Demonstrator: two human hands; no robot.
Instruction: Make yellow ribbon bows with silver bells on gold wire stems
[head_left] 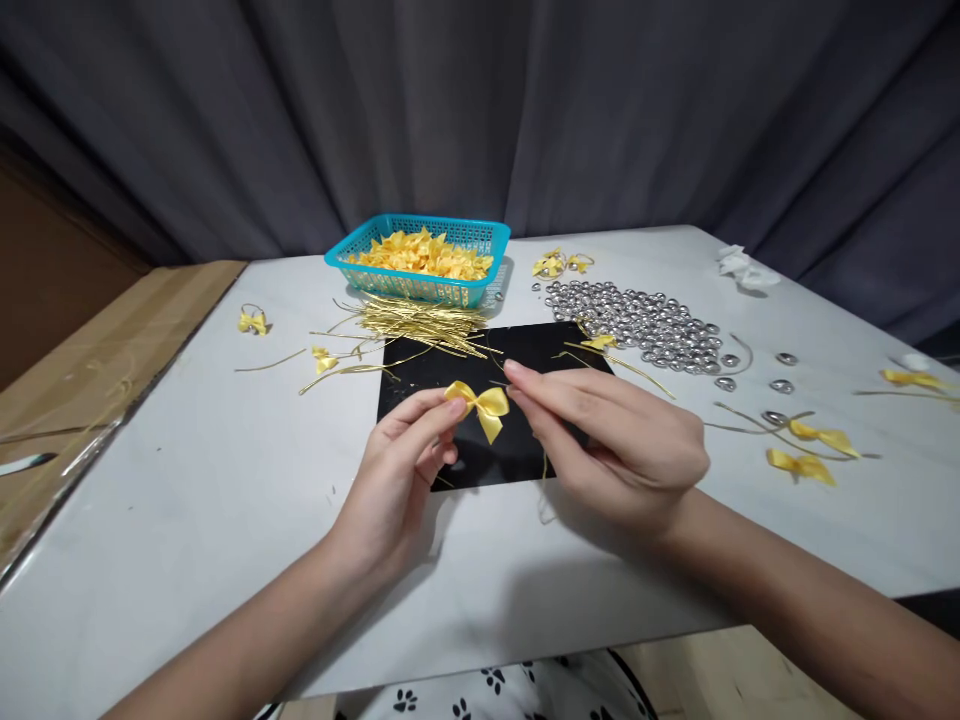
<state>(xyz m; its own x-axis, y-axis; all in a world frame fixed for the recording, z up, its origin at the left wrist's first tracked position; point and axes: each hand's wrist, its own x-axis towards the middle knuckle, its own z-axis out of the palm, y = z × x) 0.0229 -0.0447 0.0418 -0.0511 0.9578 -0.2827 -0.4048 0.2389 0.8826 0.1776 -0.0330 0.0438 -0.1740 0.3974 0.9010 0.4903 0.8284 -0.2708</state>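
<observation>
Between thumb and fingers, my left hand [412, 440] pinches one loop of a yellow ribbon bow [487, 407], held above a black mat [480, 465]. Just right of the bow, my right hand [615, 435] is closed in a pinch on a thin gold cord [545, 470], whose tail hangs below the fingers. The cord's tip by the bow is too fine to follow clearly. A heap of gold cord pieces [420, 322] lies at the mat's far edge. Right of the mat spreads a pile of silver heart-shaped beads [645, 320].
A blue plastic basket [480, 290] filled with yellow bows [424, 255] stands at the back of the white table [187, 500]. Loose bows [802, 465] and cords lie at the right. A ringed bow [253, 321] sits at the left, and crumpled white tissue [746, 268] at the far right.
</observation>
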